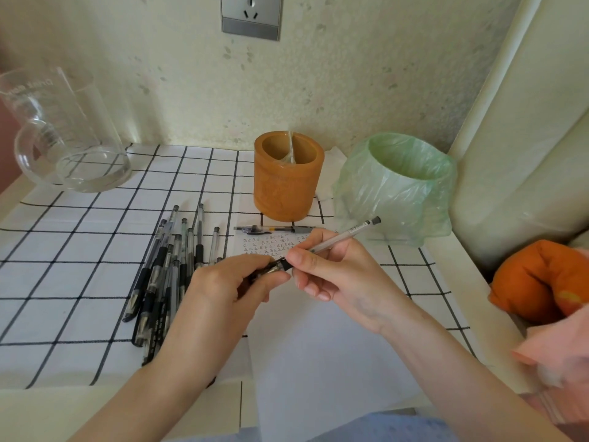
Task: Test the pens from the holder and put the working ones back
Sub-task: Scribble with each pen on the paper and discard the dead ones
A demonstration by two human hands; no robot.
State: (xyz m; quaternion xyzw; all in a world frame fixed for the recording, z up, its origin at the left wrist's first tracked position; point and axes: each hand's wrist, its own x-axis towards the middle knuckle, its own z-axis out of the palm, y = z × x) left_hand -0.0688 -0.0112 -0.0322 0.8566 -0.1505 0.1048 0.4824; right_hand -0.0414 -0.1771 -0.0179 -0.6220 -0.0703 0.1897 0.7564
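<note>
Both hands on one pen above the test paper, mid-counter. Left hand is curled round the black cap end, and right hand pinches the clear barrel. My read: uncapping for a scribble test. The tail points at the green-bagged bin by the right edge. The holder, a squat smooth orange-brown cylinder, stands near the back edge. The pen pile has slim clear barrels with black rubbery grips and lies left of the paper on the checked cloth, probably queued.
</note>
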